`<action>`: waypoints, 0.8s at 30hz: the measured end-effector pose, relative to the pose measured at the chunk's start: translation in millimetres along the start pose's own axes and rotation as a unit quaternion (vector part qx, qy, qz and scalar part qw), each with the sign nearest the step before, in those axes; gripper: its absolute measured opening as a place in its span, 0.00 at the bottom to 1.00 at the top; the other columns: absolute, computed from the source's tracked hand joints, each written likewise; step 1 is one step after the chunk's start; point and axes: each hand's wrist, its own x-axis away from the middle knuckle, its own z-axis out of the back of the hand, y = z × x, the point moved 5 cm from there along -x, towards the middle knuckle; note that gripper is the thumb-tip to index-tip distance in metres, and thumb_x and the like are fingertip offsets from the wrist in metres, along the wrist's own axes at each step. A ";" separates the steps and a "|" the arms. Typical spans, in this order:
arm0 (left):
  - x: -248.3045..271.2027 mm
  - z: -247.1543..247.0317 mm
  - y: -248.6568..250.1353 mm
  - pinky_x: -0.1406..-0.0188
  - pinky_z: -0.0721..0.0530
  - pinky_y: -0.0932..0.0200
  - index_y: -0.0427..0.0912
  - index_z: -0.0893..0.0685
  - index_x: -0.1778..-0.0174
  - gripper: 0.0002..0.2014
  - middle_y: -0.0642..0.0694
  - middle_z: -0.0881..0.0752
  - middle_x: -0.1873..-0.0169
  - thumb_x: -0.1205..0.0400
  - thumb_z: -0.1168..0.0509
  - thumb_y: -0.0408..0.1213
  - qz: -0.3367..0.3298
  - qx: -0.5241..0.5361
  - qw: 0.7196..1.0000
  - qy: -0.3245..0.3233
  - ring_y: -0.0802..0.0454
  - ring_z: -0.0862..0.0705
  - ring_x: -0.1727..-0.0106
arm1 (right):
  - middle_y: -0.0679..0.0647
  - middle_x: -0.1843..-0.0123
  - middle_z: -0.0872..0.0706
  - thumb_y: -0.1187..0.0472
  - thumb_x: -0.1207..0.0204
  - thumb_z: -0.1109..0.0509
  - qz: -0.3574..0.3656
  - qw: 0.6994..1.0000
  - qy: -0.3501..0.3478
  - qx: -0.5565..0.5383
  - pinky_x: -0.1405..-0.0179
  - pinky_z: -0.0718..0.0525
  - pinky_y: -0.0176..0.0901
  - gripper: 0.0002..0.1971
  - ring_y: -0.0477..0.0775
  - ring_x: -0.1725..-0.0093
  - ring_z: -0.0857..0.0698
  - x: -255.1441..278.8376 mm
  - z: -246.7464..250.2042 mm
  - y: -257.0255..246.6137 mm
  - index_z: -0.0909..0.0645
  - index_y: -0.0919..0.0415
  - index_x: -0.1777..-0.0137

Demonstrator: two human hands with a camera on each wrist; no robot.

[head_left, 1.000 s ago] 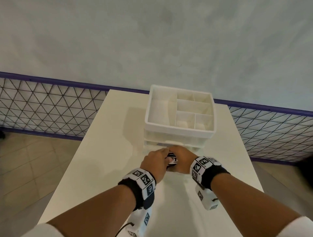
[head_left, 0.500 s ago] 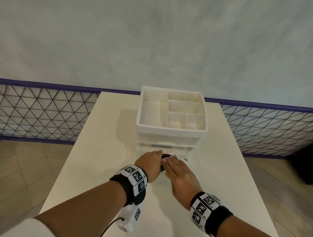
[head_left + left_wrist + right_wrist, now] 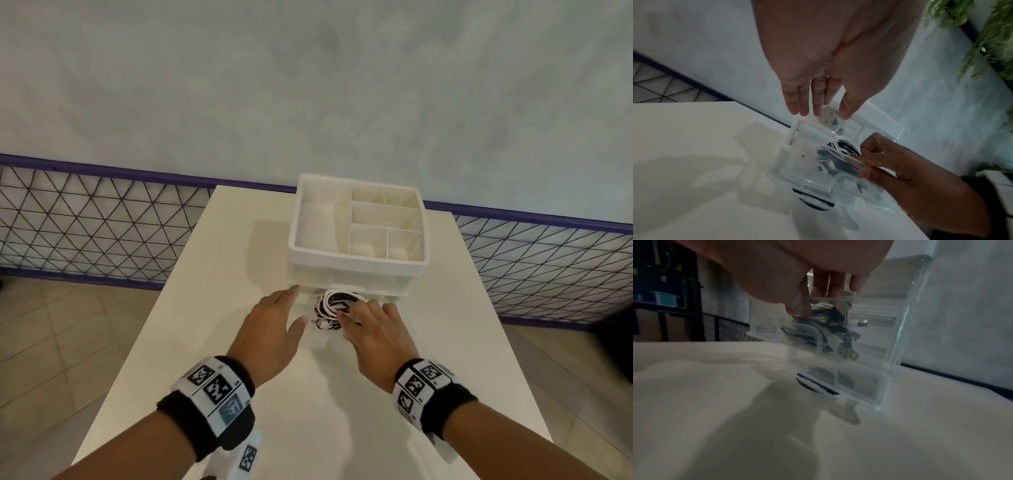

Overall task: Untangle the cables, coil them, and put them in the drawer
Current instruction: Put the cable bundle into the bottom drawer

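A coil of black and white cables (image 3: 334, 301) (image 3: 844, 146) (image 3: 834, 331) lies in the clear drawer (image 3: 317, 341) (image 3: 789, 162) (image 3: 859, 382), which is pulled out of the bottom of the white organizer (image 3: 356, 267). My right hand (image 3: 358, 313) (image 3: 863, 162) (image 3: 818, 301) reaches over the drawer's right front. Its fingers curl down onto the coil, with thumb and forefinger pinching strands. My left hand (image 3: 286, 308) (image 3: 826, 112) hovers at the drawer's left side, fingers straight and holding nothing.
The organizer stands at the far middle of a white table (image 3: 205, 342), and its top tray has several compartments. A black mesh fence (image 3: 102, 222) and a grey wall run behind the table. Tiled floor drops off on both sides.
Both hands were closed together over the coil at the drawer. My left hand has let go and moved left, fingers spread. The coil now lies uncovered in the drawer under my right fingers.
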 end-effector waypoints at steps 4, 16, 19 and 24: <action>14.9 11.0 -5.1 0.26 0.26 0.49 0.44 0.30 0.19 0.28 0.48 0.19 0.27 0.15 0.35 0.44 0.001 0.025 0.999 0.035 0.47 0.23 0.26 | 0.52 0.57 0.19 0.66 0.43 0.25 -0.038 0.997 -0.061 0.032 0.63 0.27 0.48 0.18 0.57 0.61 0.19 -26.3 -3.5 2.0 0.13 0.55 0.51; -29.6 -33.8 51.2 0.24 0.28 0.52 0.45 0.28 0.20 0.23 0.48 0.23 0.22 0.12 0.45 0.35 -0.092 0.012 0.994 -0.055 0.47 0.24 0.24 | 0.54 0.55 0.17 0.69 0.46 0.23 -0.081 0.993 -0.086 0.004 0.64 0.22 0.50 0.17 0.59 0.62 0.17 -32.3 -7.6 -2.8 0.12 0.59 0.56; -33.4 -53.9 43.4 0.32 0.23 0.47 0.44 0.29 0.20 0.27 0.48 0.22 0.24 0.13 0.57 0.47 -0.105 -0.082 0.989 -0.061 0.45 0.20 0.29 | 0.53 0.56 0.17 0.69 0.43 0.22 -0.084 0.994 -0.049 -0.044 0.62 0.22 0.47 0.17 0.57 0.62 0.18 -26.8 -5.8 0.8 0.12 0.57 0.52; -36.3 -66.9 45.0 0.40 0.25 0.46 0.44 0.30 0.21 0.37 0.47 0.23 0.25 0.19 0.70 0.53 -0.098 -0.205 0.972 -0.056 0.46 0.21 0.30 | 0.58 0.39 0.19 0.72 0.37 0.23 -0.143 0.982 -0.002 -0.125 0.57 0.15 0.46 0.30 0.59 0.57 0.15 -6.1 -0.2 16.3 0.22 0.61 0.32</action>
